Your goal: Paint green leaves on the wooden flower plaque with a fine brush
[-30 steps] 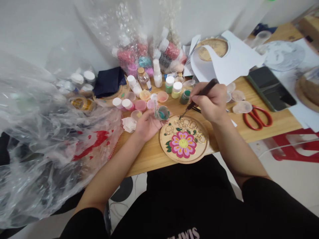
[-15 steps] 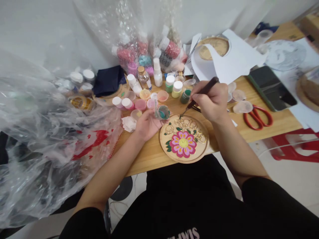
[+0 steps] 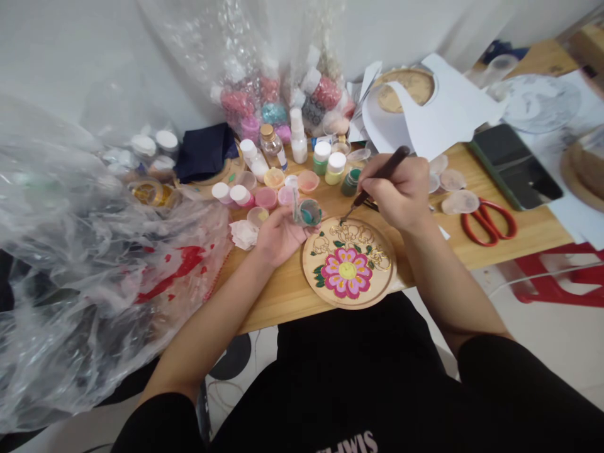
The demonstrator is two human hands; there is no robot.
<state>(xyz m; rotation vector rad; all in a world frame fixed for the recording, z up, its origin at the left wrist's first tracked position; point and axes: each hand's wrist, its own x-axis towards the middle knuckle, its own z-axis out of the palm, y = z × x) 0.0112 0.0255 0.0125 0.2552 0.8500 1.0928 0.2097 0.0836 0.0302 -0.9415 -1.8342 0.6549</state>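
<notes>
A round wooden plaque (image 3: 350,296) lies near the table's front edge, painted with a pink flower, green leaves and gold outlines. My right hand (image 3: 399,192) is closed on a dark paintbrush (image 3: 381,174) whose tip touches the plaque's upper edge. My left hand (image 3: 280,236) rests on the table at the plaque's left and grips a small open pot of teal paint (image 3: 309,213).
Several small paint pots and bottles (image 3: 292,165) crowd the table behind the hands. Red scissors (image 3: 488,220), clear lids (image 3: 458,202) and a dark phone (image 3: 514,165) lie to the right. Crumpled clear plastic (image 3: 94,264) covers the left; white paper (image 3: 438,119) lies at the back.
Nothing has visibly changed beyond a slight shift of the brush hand at the plaque's upper edge.
</notes>
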